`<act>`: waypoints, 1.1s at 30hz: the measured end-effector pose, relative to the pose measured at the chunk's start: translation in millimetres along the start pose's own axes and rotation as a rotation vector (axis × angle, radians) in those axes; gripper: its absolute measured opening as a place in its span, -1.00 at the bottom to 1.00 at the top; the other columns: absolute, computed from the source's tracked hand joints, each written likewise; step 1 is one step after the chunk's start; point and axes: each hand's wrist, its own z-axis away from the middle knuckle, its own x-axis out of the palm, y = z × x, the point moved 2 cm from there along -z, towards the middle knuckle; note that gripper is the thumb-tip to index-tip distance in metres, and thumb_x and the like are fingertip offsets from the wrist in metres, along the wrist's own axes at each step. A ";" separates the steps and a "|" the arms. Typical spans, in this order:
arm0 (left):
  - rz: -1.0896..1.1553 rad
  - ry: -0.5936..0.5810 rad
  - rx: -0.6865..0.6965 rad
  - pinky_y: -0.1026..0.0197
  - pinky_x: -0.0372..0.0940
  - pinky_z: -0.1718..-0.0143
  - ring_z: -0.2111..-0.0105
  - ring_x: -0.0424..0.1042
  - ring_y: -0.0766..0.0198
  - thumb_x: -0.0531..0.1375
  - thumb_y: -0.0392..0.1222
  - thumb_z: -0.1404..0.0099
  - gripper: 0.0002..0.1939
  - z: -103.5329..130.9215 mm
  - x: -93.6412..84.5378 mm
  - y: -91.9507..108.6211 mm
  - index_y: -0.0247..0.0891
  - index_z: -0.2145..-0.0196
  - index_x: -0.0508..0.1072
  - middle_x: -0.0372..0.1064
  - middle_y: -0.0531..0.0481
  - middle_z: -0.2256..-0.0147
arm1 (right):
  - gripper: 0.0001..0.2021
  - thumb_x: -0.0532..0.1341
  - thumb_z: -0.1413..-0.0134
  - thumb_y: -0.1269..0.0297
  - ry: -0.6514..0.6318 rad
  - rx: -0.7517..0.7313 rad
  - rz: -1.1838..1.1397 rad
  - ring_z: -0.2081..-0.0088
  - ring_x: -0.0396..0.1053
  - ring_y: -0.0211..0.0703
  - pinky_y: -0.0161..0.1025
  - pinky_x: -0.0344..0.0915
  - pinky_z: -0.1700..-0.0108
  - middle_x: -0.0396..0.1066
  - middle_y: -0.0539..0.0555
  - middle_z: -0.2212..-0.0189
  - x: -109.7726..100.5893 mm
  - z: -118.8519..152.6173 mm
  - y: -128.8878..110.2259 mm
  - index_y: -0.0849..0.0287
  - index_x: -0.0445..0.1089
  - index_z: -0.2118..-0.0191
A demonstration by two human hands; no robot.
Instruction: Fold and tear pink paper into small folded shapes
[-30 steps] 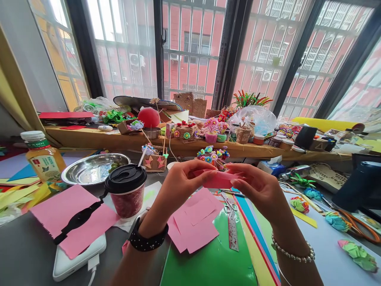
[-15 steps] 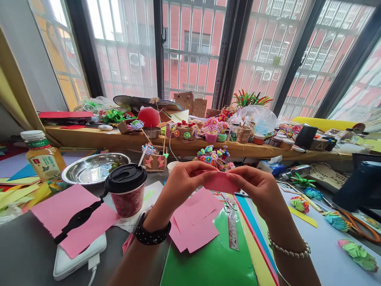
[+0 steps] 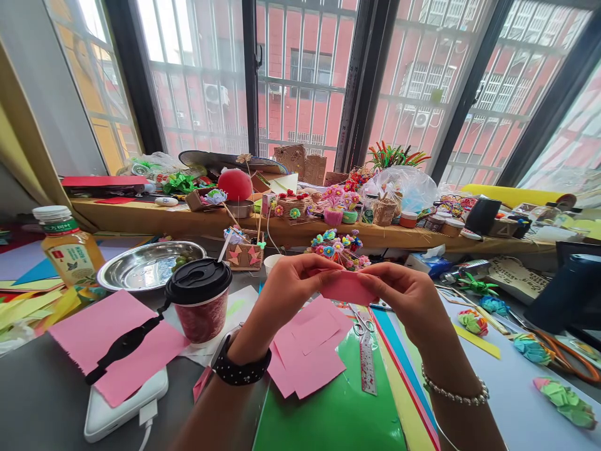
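Both hands pinch one small piece of pink paper [image 3: 346,288], raised over the desk in the middle of the head view. My left hand [image 3: 293,285] grips its left end, and my right hand [image 3: 406,288] has the right end between thumb and fingers. The paper looks folded; its underside is hidden. Below it, several pink paper squares [image 3: 307,354] overlap on a green sheet [image 3: 328,413]. Scissors [image 3: 362,322] and a patterned ruler [image 3: 368,366] lie just right of the squares.
A lidded cup [image 3: 200,307] stands left of my left forearm, with a metal bowl [image 3: 141,266] and a bottle [image 3: 70,247] behind. A larger pink sheet [image 3: 117,338] lies over a white power bank [image 3: 126,413]. Crumpled paper pieces [image 3: 563,401] lie at right.
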 end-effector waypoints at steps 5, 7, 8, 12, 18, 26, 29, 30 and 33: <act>-0.018 -0.064 0.003 0.36 0.23 0.45 0.41 0.37 0.31 0.19 -0.12 -0.08 -0.80 0.7 0.7 -0.9 -0.28 0.36 0.49 0.44 -0.03 0.40 | -0.91 0.30 0.23 0.26 0.047 -0.037 0.054 0.51 0.31 -0.30 -0.40 0.24 0.50 0.45 -0.02 0.58 1.3 2.0 -1.8 0.14 0.47 0.50; -0.018 -0.098 0.010 0.34 0.25 0.42 0.37 0.38 0.29 0.18 -0.11 -0.09 -0.78 0.9 1.2 -1.1 -0.28 0.33 0.48 0.44 -0.04 0.37 | -0.88 0.30 0.22 0.24 0.051 -0.048 0.089 0.49 0.34 -0.25 -0.35 0.26 0.48 0.45 0.01 0.55 1.2 3.0 -2.7 0.15 0.47 0.48; -0.020 -0.104 0.013 0.34 0.25 0.41 0.36 0.38 0.28 0.18 -0.11 -0.09 -0.78 1.0 1.4 -1.1 -0.28 0.33 0.47 0.44 -0.04 0.36 | -0.87 0.29 0.22 0.23 0.043 -0.051 0.103 0.48 0.35 -0.23 -0.33 0.28 0.46 0.46 0.02 0.54 1.0 3.3 -3.0 0.16 0.47 0.47; -0.036 -0.058 0.027 0.38 0.24 0.46 0.42 0.37 0.33 0.20 -0.11 -0.08 -0.81 0.2 1.3 0.2 -0.28 0.40 0.50 0.45 -0.01 0.42 | -0.86 0.28 0.18 0.23 -0.020 -0.047 0.130 0.43 0.38 -0.18 -0.28 0.32 0.40 0.46 0.03 0.49 0.6 4.4 -3.7 0.16 0.46 0.43; -0.048 0.015 0.053 0.43 0.20 0.51 0.49 0.35 0.39 0.22 -0.22 -0.05 -0.91 -0.7 -0.9 1.5 -0.25 0.47 0.52 0.46 0.06 0.50 | -0.88 0.29 0.20 0.25 0.004 -0.054 0.111 0.51 0.36 -0.24 -0.34 0.29 0.49 0.45 0.01 0.56 3.2 5.7 -4.2 0.16 0.47 0.46; -0.025 0.004 -0.024 0.39 0.16 0.58 0.54 0.32 0.36 0.20 -0.15 -0.05 -0.83 1.9 -3.5 1.5 -0.29 0.50 0.54 0.42 0.03 0.55 | -0.89 0.29 0.23 0.25 0.057 -0.056 0.104 0.59 0.32 -0.28 -0.37 0.29 0.57 0.44 0.01 0.62 7.1 8.1 -6.5 0.18 0.48 0.51; -0.015 0.005 -0.026 0.38 0.19 0.55 0.52 0.34 0.34 0.21 -0.15 -0.03 -0.84 1.7 -4.0 1.6 -0.27 0.49 0.55 0.45 0.02 0.53 | -0.90 0.30 0.23 0.25 0.043 -0.043 0.092 0.59 0.32 -0.29 -0.38 0.30 0.57 0.44 0.01 0.64 7.4 8.7 -7.2 0.17 0.49 0.52; -0.008 0.009 -0.023 0.38 0.20 0.54 0.51 0.35 0.33 0.22 -0.15 -0.03 -0.85 1.5 -4.2 1.6 -0.26 0.49 0.56 0.46 0.01 0.52 | -0.90 0.30 0.23 0.25 0.047 -0.042 0.093 0.59 0.32 -0.29 -0.37 0.30 0.56 0.44 0.01 0.64 7.4 8.9 -7.6 0.17 0.49 0.52; -0.002 0.052 -0.014 0.38 0.21 0.53 0.50 0.36 0.32 0.24 -0.16 -0.01 -0.85 1.8 -5.4 2.3 -0.27 0.50 0.55 0.47 -0.01 0.51 | -0.89 0.30 0.24 0.25 0.067 -0.043 0.096 0.59 0.33 -0.26 -0.34 0.31 0.56 0.44 0.01 0.64 7.0 9.3 -8.8 0.17 0.49 0.52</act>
